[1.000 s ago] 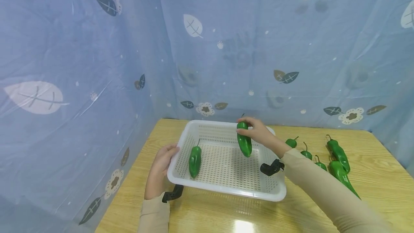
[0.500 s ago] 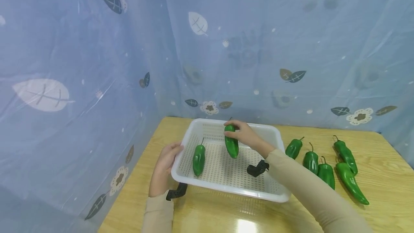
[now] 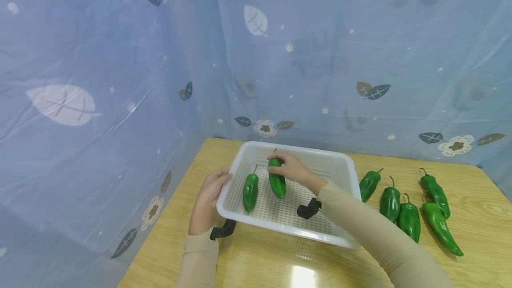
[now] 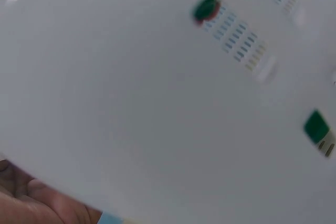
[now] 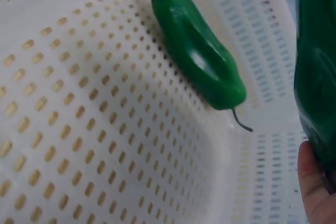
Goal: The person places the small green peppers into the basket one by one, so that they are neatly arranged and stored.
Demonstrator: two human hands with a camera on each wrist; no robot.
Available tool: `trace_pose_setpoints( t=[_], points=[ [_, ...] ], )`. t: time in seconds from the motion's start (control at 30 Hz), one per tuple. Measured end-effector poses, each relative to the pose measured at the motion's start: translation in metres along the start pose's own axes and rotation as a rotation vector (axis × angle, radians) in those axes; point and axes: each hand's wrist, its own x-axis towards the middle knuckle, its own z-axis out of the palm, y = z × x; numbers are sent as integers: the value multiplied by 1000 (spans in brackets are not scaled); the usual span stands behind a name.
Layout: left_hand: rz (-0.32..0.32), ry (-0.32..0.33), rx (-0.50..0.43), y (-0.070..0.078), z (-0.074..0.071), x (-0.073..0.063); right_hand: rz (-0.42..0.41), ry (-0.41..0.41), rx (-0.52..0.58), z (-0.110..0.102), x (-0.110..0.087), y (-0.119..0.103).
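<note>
A person's two hands are at a white plastic basket (image 3: 288,230) with slotted walls and floor. The right hand (image 3: 294,168) reaches in from the right; its grip, thumb and fingers, is closed around the upper end of a green pepper (image 3: 277,182), stem up and tip slanting down within the basket. Whether the tip touches the floor is hard to tell. The left hand (image 3: 211,194) grasps the basket's left rim. Just left of the held pepper, a second pepper (image 3: 250,192) lies inside the basket beside the left wall, its stem toward the far side. Right of the basket, five loose peppers (image 3: 390,203) lie on the wooden tabletop (image 3: 248,261). Both sleeves (image 3: 198,254) are beige, with a black mount (image 3: 309,208) at each wrist. A blue curtain (image 3: 280,79) printed with leaves and flowers hangs behind and to the left.
</note>
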Motion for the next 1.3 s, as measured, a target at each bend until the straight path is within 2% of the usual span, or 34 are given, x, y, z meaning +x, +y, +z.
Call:
trace_pose_setpoints(
  t=[0.23,0.4,0.53,1.07,1.3],
  points=[
    [-17,23,5,-1,1,3,14,-1,-29,15,9,1],
    [-33,43,19,-3,1,0,6,-3,-84,28,9,4],
    [-29,35,20,-1,1,-1,3,-3,-99,36,10,6],
    [-24,53,-11,0,4,2,46,-51,-201,50,16,13],
    [-36,56,-3,2,5,1,21,-42,-229,57,18,18]
  ],
)
